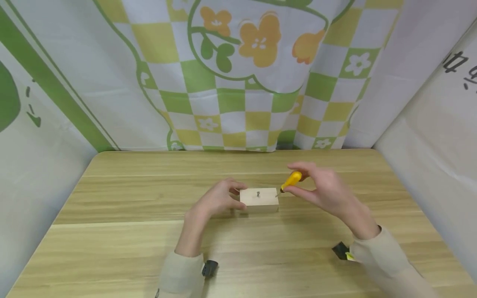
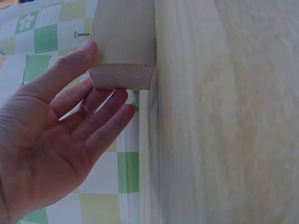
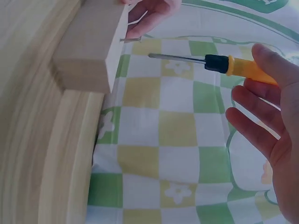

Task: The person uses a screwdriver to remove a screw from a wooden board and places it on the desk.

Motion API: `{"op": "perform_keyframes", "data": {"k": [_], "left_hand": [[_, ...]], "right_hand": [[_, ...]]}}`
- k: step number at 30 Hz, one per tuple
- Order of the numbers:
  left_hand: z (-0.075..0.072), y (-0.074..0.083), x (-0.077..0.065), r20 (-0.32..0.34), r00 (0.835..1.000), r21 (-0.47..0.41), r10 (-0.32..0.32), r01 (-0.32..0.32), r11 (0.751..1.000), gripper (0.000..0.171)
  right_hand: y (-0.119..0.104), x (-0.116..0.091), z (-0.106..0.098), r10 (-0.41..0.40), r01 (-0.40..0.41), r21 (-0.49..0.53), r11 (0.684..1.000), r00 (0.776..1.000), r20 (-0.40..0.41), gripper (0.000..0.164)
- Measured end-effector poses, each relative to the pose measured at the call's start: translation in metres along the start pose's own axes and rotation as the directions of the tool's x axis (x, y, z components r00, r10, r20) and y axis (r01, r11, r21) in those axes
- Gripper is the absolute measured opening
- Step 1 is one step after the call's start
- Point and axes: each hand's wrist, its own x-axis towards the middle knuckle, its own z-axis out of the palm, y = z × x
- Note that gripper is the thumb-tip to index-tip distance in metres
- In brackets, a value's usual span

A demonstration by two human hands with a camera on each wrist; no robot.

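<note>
A pale wooden block (image 1: 259, 201) lies on the wooden table, with a screw (image 1: 258, 193) standing upright from its top face. My left hand (image 1: 218, 198) holds the block's left end, thumb on the near side and fingers around the far side. In my right hand (image 1: 329, 190) is a screwdriver with a yellow handle (image 1: 292, 179), pinched between thumb and fingers. Its metal shaft (image 3: 175, 58) points toward the screw; a gap shows between tip and screw head in the right wrist view. The other fingers of that hand (image 3: 261, 109) spread loosely away from the handle.
The wood-grain table (image 1: 130, 248) ends at a back edge, where a checked, flowered curtain (image 1: 231, 95) hangs. White cloth walls (image 1: 37, 165) flank both sides. Dark wrist devices (image 1: 210, 269) sit by both sleeves.
</note>
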Motion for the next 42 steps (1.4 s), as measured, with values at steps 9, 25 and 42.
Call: {"op": "perform_keyframes", "data": {"k": [9,25,42], "left_hand": [[0.0,0.001,0.0,0.005,1.0,0.006,-0.016,0.016,1.0,0.059],[0.0,-0.001,0.001,-0.007,1.0,-0.005,-0.025,0.025,1.0,0.057],[-0.001,0.0,0.001,0.004,1.0,-0.013,-0.028,0.028,1.0,0.059]], "right_hand": [[0.0,0.019,0.011,0.027,-0.026,0.101,0.995,1.0,-0.007,0.041],[0.002,0.041,0.038,-0.014,0.009,0.14,0.99,0.999,0.029,0.042],[0.004,0.04,0.052,0.065,-0.071,0.209,0.975,0.997,0.037,0.044]]}}
